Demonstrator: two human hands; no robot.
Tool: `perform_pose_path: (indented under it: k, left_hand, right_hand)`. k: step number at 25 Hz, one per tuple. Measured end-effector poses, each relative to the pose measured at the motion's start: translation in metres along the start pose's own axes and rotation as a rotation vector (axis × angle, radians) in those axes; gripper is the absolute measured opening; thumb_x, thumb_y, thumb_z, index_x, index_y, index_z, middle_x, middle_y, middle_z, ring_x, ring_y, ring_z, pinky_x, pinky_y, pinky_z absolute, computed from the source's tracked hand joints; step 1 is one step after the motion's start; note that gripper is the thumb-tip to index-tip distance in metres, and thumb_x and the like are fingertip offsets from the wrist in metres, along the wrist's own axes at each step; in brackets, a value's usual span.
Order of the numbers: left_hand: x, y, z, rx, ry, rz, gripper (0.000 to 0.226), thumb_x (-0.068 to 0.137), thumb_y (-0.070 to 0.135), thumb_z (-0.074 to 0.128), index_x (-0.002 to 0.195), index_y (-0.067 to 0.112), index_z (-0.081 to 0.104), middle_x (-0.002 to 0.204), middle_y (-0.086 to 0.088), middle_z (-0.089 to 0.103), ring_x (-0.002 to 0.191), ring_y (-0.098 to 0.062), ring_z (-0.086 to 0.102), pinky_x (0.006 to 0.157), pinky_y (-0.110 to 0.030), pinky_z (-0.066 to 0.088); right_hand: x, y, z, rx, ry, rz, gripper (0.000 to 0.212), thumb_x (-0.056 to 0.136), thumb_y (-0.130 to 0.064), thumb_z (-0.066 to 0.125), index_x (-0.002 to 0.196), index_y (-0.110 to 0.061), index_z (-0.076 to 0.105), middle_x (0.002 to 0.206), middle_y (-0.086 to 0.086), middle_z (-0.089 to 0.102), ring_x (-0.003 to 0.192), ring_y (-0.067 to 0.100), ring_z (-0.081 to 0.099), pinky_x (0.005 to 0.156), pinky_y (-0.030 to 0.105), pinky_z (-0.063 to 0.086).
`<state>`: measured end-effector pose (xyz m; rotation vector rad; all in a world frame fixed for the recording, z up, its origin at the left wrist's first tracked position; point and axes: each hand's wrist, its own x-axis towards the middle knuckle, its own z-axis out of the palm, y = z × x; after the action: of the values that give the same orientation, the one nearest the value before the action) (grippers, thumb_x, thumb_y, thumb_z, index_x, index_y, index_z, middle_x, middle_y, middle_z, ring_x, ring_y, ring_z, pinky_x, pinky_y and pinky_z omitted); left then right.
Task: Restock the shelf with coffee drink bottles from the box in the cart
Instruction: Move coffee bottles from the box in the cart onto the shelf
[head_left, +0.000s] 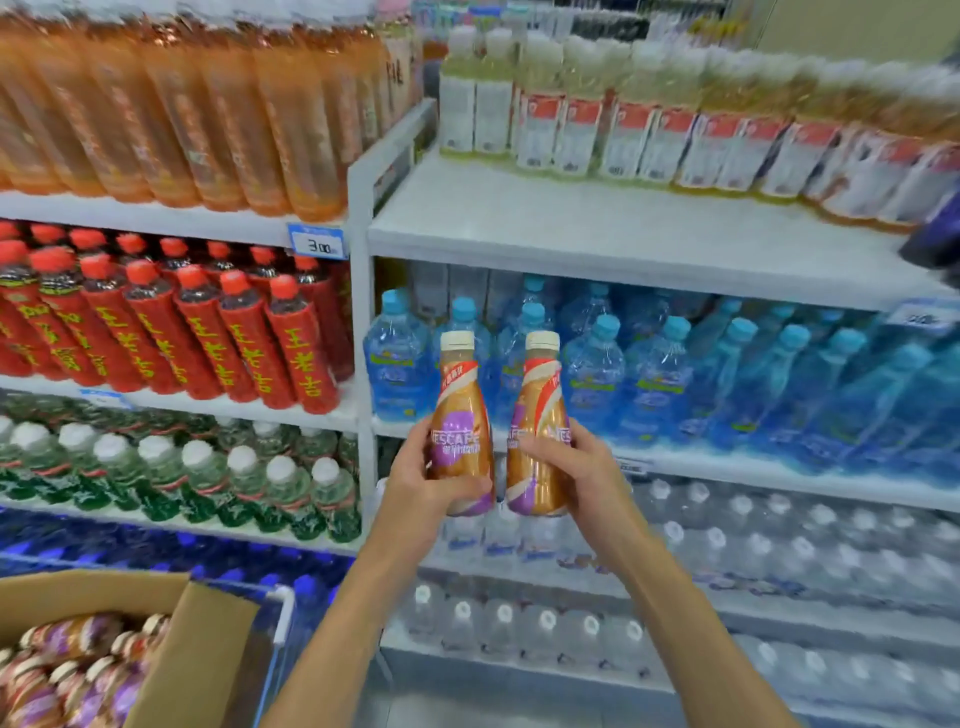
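Note:
My left hand (415, 486) grips one coffee drink bottle (460, 410), gold and purple with a cream cap, held upright. My right hand (576, 473) grips a second coffee bottle (537, 415) just beside it, tilted slightly. Both bottles are raised in front of the blue water bottles on the right shelving unit. At the bottom left, an open cardboard box (202, 639) holds several more coffee bottles (72, 670) lying packed together. The white shelf (597, 228) above the water bottles has a broad bare front strip, with pale tea bottles standing along its back.
Orange drink bottles (171, 114), red herbal tea bottles (208, 332) and green-labelled bottles (208, 483) fill the left unit. Blue water bottles (727, 374) and clear water bottles (727, 545) fill the right unit's lower shelves. A white upright post (362, 291) divides the units. A dark object (935, 234) shows at the right edge.

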<state>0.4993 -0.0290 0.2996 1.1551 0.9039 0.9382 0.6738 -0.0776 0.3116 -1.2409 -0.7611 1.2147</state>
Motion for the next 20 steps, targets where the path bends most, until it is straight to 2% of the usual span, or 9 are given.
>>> perform_pose_path:
  k: [3, 7, 10, 13, 17, 20]
  left_hand:
    - [0.016, 0.01, 0.008, 0.031, -0.034, 0.024, 0.073, 0.058, 0.007, 0.078, 0.127, 0.019, 0.059, 0.111, -0.017, 0.07, 0.093, -0.033, 0.07, 0.076, -0.045, 0.061]
    - [0.046, 0.018, 0.004, 0.042, -0.018, 0.022, 0.073, 0.058, 0.01, 0.081, 0.126, 0.023, 0.059, 0.11, -0.014, 0.071, 0.099, -0.035, 0.07, 0.082, -0.046, 0.06]
    - [0.081, 0.033, -0.006, 0.026, -0.031, 0.055, 0.07, 0.055, 0.016, 0.082, 0.122, 0.02, 0.061, 0.11, -0.019, 0.07, 0.102, -0.042, 0.067, 0.088, -0.055, 0.057]
    - [0.121, 0.055, -0.018, -0.003, -0.047, 0.089, 0.059, 0.064, 0.02, 0.076, 0.122, 0.017, 0.061, 0.114, -0.023, 0.067, 0.108, -0.047, 0.063, 0.095, -0.064, 0.052]
    - [0.177, 0.097, -0.028, 0.019, -0.059, 0.17, 0.058, 0.065, 0.027, 0.075, 0.12, 0.016, 0.06, 0.106, -0.017, 0.069, 0.097, -0.035, 0.066, 0.089, -0.052, 0.055]
    - [0.216, 0.128, -0.031, 0.052, -0.071, 0.258, 0.062, 0.068, 0.025, 0.077, 0.126, 0.015, 0.056, 0.107, -0.008, 0.071, 0.098, -0.027, 0.068, 0.089, -0.044, 0.055]
  right_hand:
    - [0.01, -0.015, -0.007, 0.0, -0.005, -0.024, 0.044, 0.072, -0.028, 0.08, 0.112, -0.013, 0.071, 0.098, 0.009, 0.076, 0.087, 0.027, 0.074, 0.073, 0.04, 0.057]
    - [0.034, -0.033, 0.0, -0.001, -0.012, -0.041, 0.046, 0.072, -0.028, 0.08, 0.115, -0.014, 0.07, 0.1, 0.007, 0.077, 0.089, 0.024, 0.074, 0.071, 0.036, 0.058]
    - [0.061, -0.05, 0.011, -0.044, -0.006, -0.074, 0.045, 0.072, -0.029, 0.08, 0.114, -0.015, 0.071, 0.103, 0.008, 0.077, 0.092, 0.024, 0.074, 0.075, 0.036, 0.058]
    - [0.089, -0.076, 0.03, -0.045, 0.026, -0.135, 0.04, 0.074, -0.026, 0.081, 0.11, -0.013, 0.07, 0.092, 0.002, 0.076, 0.082, 0.016, 0.073, 0.068, 0.029, 0.056]
    - [0.133, -0.117, 0.059, -0.053, 0.122, -0.225, 0.031, 0.083, -0.022, 0.079, 0.111, -0.014, 0.07, 0.092, 0.0, 0.077, 0.08, 0.013, 0.075, 0.067, 0.025, 0.056]
    - [0.167, -0.148, 0.075, -0.1, 0.171, -0.307, 0.03, 0.084, -0.023, 0.079, 0.111, -0.015, 0.068, 0.095, 0.0, 0.077, 0.079, 0.012, 0.075, 0.064, 0.021, 0.056]
